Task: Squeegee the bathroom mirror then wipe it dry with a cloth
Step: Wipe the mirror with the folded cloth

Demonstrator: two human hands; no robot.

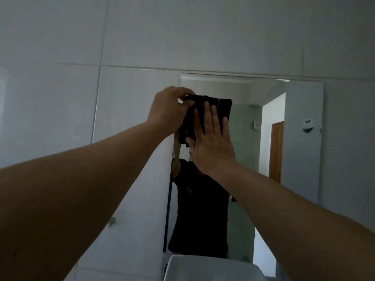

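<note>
A frameless rectangular mirror [300, 159] hangs on the white tiled wall ahead of me. A dark folded cloth [222, 105] lies flat against the glass near the mirror's top left corner. My left hand [168, 110] pinches the cloth's upper left edge with curled fingers. My right hand [213, 142] presses flat on the cloth with straight fingers. The lower part of the cloth is hidden behind my hands. No squeegee is in view. The mirror reflects my dark shirt and raised arms.
A white basin [203, 268] sits below the mirror at the bottom edge of the view. Large white wall tiles [60, 118] surround the mirror. The reflection shows a doorway, a wooden door and a small round white fixture.
</note>
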